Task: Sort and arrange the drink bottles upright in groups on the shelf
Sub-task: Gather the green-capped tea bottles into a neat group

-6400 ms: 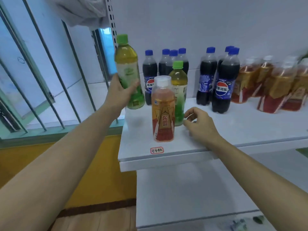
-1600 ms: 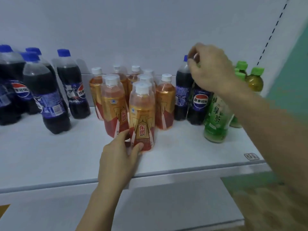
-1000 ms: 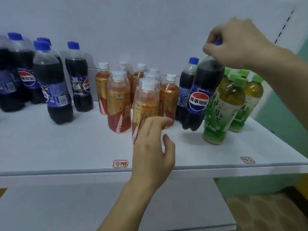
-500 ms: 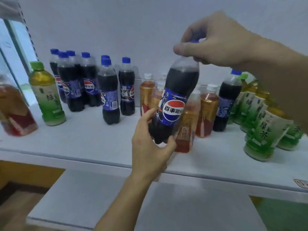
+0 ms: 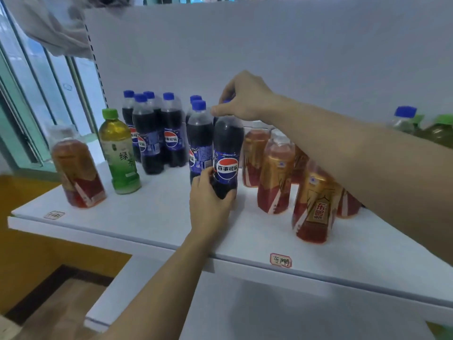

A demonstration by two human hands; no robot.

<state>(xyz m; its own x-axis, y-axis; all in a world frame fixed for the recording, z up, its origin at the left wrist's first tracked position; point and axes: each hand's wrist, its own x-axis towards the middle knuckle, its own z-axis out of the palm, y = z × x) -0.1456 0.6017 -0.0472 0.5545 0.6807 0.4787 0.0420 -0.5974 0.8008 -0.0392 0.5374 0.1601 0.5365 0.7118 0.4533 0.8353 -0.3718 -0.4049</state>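
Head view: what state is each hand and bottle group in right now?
Left hand: wrapped around the held cola bottle's base.
Right hand: pinching its cap.
Held cola bottle: upright, beside the cola group.
Cola group: upright, capped.
Lone green tea bottle: upright, left of the colas.
Orange drink bottles: upright, clustered at right.
Stray orange drink bottle: at shelf's left end.

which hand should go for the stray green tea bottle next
Left. The left hand sits nearer the green tea bottle at the shelf's left end; the right hand is farther over, pinching the cola bottle cap.
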